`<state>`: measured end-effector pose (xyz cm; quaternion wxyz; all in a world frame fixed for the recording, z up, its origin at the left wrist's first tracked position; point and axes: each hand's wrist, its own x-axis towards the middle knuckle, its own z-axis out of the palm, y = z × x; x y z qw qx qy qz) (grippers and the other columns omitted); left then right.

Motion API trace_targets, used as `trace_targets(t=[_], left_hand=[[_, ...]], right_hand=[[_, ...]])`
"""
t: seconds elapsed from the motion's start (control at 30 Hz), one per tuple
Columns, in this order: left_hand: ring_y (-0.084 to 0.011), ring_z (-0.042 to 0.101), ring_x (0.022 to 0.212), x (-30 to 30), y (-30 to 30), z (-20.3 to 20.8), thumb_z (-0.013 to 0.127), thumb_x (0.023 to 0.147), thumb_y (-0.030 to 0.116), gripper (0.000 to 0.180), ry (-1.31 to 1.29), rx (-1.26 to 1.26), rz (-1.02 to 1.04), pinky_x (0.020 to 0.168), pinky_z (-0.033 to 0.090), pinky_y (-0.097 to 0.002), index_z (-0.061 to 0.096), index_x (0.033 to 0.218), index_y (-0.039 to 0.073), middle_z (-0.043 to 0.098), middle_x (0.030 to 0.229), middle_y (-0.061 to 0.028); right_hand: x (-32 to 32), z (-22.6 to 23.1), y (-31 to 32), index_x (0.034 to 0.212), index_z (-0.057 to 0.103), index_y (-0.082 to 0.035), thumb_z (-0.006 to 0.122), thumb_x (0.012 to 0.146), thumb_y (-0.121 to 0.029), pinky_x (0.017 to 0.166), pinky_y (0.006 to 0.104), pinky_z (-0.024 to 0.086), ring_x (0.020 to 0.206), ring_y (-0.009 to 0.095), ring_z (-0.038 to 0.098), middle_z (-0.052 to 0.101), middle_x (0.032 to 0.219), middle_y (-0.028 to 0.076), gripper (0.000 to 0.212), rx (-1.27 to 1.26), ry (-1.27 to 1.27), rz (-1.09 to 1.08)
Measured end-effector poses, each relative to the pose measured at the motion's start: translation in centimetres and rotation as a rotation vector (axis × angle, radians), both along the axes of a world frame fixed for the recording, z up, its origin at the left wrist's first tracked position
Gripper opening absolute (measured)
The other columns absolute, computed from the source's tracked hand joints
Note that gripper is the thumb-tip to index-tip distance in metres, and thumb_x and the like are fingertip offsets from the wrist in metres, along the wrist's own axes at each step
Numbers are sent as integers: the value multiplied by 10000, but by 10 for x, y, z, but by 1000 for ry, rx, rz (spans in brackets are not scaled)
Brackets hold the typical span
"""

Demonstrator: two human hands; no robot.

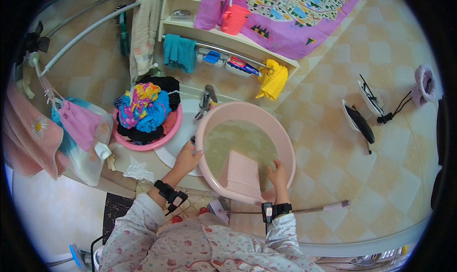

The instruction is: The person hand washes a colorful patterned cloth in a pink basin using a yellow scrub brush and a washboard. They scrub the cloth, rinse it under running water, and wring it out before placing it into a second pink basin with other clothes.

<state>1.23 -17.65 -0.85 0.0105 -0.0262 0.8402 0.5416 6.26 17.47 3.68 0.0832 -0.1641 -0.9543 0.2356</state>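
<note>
A large pale pink basin (287, 146) rests over the white sink (169, 154), with cloudy greenish water (223, 136) inside. A ridged pink washboard (243, 169) leans in the water against the basin's near wall. At the basin's left outer side is my left hand (187, 158), fingers apart, its fingertips at the rim. My right hand (277, 176) reaches over the near right rim, fingers apart and slightly bent above the inner wall, holding nothing I can see. Behind the basin's left rim stands a metal faucet (206, 99).
Left of the sink, a pink tub (153, 146) is heaped with colourful and dark clothes (145, 107). Behind are a shelf rail with a teal cloth (179, 53) and a yellow cloth (273, 79). Towels and bags hang at left. A crumpled tissue (138, 170) lies on the counter.
</note>
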Motion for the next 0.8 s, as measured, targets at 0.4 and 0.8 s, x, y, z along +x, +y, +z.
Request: trace_targets(t=[0.4,0.8], left_hand=[[-370,570,988,-39,31,-12,590,794,115,481,-108,66,50,849,450,-395,365,1159,-102,541,1063,-295],[-375,567,992,22,30,2,563,809,72,490,-297,77,61,809,479,-385,302,1151,-163,504,1089,-333]], right_hand=[[44,-86,82,1126,485,52,623,604,2,897,368,416,1018,324,551,554,1088,217,542,-496,306,-350],[83,-57,92,1085,500,76,603,627,47,784,346,471,898,273,599,602,1007,198,470,-480,243,-373]])
